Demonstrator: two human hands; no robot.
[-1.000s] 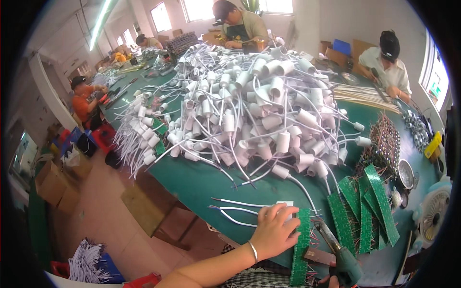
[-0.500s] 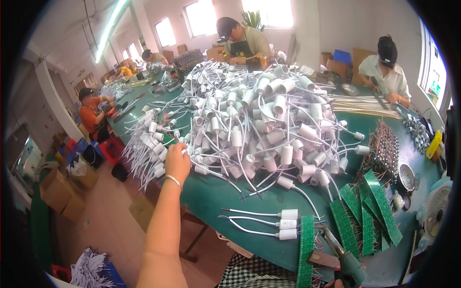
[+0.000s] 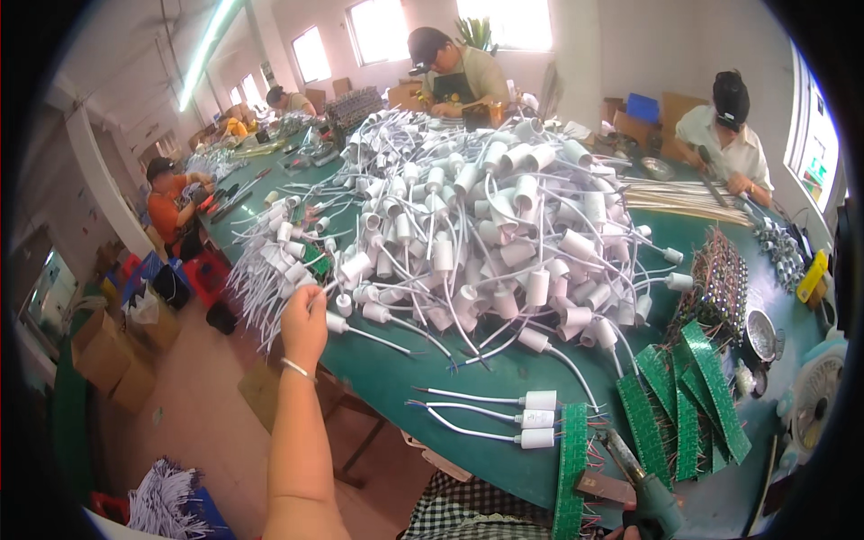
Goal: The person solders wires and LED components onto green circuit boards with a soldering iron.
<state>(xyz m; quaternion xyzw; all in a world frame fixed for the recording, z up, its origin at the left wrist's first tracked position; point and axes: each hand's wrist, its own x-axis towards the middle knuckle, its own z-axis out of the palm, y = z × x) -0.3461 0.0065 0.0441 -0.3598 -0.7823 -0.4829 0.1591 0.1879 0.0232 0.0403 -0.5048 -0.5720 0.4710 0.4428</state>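
My left hand [image 3: 304, 324] reaches to the left edge of a large heap of white lamp holders [image 3: 537, 288] with white wires. Its thumb and fingers pinch the wire of one lamp holder [image 3: 354, 267], whose white body lies just beyond the fingertips. At the bottom edge, my right hand [image 3: 619, 534] shows only in part, closed at the handle of a green soldering gun [image 3: 661, 506]. The gun's metal tip points toward a long green circuit board strip [image 3: 571, 468]. Beside that strip, three lamp holders [image 3: 538, 418] lie in a row, wires to the left.
More green circuit board strips [image 3: 688, 423] are piled on the right, near a metal bowl [image 3: 761, 335] and a white fan [image 3: 814, 405]. A brown block [image 3: 605, 487] sits by the gun. Co-workers [image 3: 454, 76] sit around the green table [image 3: 387, 373]. Cardboard boxes [image 3: 108, 360] stand on the floor.
My left hand has drawn back a little, left and toward me. A lamp holder now shows just past its fingertips, its wire in the pinch. The soldering gun has hardly moved.
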